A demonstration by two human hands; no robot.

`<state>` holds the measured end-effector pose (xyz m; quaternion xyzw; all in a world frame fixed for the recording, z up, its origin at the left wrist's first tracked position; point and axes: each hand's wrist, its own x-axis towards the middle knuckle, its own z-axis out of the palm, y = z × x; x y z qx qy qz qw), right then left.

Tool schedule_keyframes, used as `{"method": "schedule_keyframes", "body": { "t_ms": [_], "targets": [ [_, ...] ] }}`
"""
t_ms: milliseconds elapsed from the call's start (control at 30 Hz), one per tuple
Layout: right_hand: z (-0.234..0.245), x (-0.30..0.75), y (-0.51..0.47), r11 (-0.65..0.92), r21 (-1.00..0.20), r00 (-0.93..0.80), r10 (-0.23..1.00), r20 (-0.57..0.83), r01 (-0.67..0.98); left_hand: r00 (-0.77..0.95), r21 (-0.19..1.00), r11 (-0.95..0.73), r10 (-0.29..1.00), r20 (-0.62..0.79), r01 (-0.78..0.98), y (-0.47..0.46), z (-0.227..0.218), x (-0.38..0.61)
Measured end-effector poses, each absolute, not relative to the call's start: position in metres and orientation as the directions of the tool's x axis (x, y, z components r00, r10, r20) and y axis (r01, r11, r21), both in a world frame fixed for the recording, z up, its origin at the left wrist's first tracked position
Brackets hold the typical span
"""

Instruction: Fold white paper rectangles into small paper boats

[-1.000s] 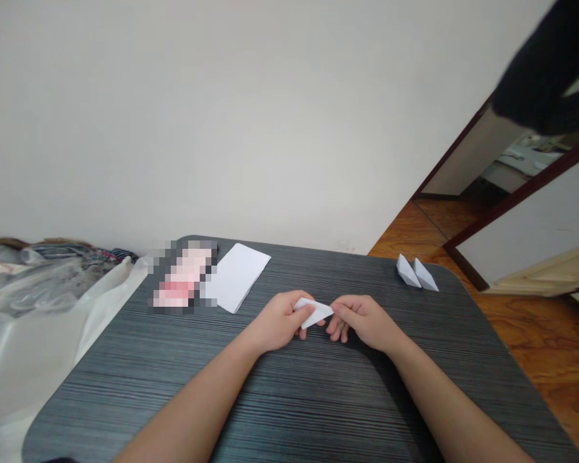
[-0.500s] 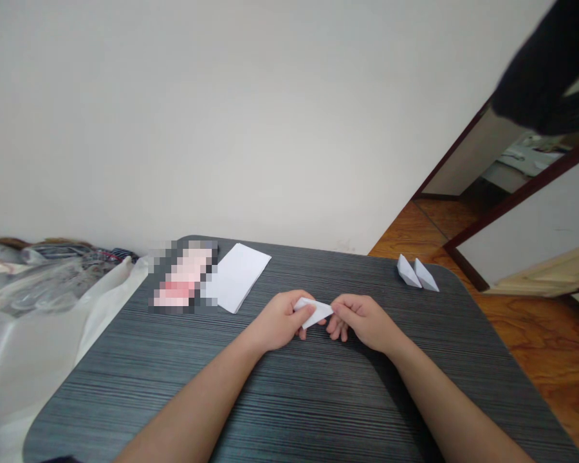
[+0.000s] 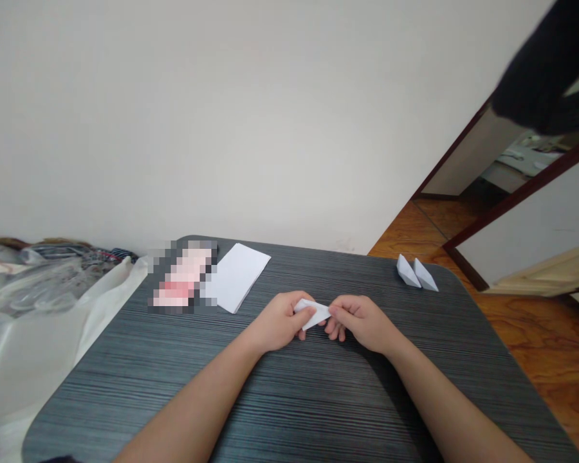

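I am holding a small piece of folded white paper (image 3: 312, 313) with both hands, right in front of me near the middle of the table (image 3: 125, 402). The table is dark gray with thin stripes. My left hand (image 3: 277, 321) is closed around the left end of the paper, and my thumb presses on top of it. My right hand (image 3: 361, 320) is closed too and pinches the right end. Its fingers (image 3: 336, 329) curl down under the paper. My two hands are very close, and only the paper is between them. I can't tell if the paper touches the table. Far away on the right side of the table, two little paper boats (image 3: 416, 273) sit side by side, touching each other. Far away on the left side, a flat sheet of white paper (image 3: 236, 278) lies on the table. Just left of it is a blurred pink and white thing (image 3: 181, 276), too fuzzy to tell what it is. Past the left edge of the table are some plastic bags (image 3: 43, 283). A wood floor (image 3: 535, 341) is on the right, and a dark cloth (image 3: 540, 71) hangs at the top right.
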<state>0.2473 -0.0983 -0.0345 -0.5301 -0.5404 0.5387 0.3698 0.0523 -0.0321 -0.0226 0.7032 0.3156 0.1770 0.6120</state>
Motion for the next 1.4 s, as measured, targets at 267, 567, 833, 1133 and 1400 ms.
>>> {"method": "schedule_keyframes", "body": {
  "t_ms": [267,567,833,1133,1400],
  "targets": [
    [-0.034,0.247,-0.097,-0.154,-0.983,-0.185,0.968,-0.171,0.103,0.739,0.975,-0.031,0.658,-0.145,0.218,-0.032,-0.021,0.053],
    [-0.036,0.249,-0.098,-0.16,-0.981,-0.202,0.963,-0.178,0.106,0.752,0.971,-0.063,0.645,-0.136,0.23,-0.033,-0.02,0.052],
    [-0.031,0.245,-0.098,-0.133,-0.979,-0.198,0.967,-0.163,0.156,0.761,0.972,-0.069,0.636,-0.13,0.225,-0.033,-0.02,0.052],
    [-0.027,0.243,-0.098,-0.071,-0.957,-0.152,0.981,-0.117,0.281,0.753,0.967,-0.085,0.645,-0.13,0.239,-0.033,-0.021,0.052],
    [-0.024,0.241,-0.098,-0.025,-0.937,-0.145,0.986,-0.08,0.348,0.743,0.978,-0.04,0.658,-0.127,0.203,-0.033,-0.019,0.054]
  ]
}}
